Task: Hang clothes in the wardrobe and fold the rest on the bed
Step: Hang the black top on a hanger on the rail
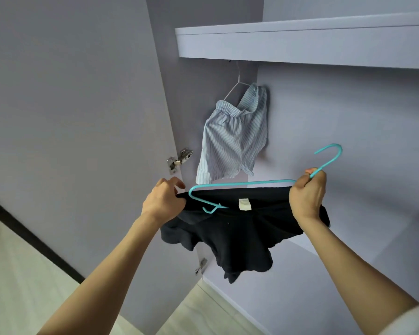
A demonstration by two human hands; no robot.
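Across the middle of the head view, we hold a black garment [235, 228] on a turquoise hanger [242, 183] in front of the open wardrobe [348, 131]. Our left hand [163, 201] pinches the garment's waistband at its left end; our right hand [307, 193] grips the hanger's neck together with the cloth's right end. Upper centre, striped shorts [232, 139] already hang from a white hanger [235, 87] under the shelf [300, 44], so we judge one piece done. The black piece is not yet hung, its hook well apart from the rail, which we cannot see. The bed and any clothes left to fold are out of frame.
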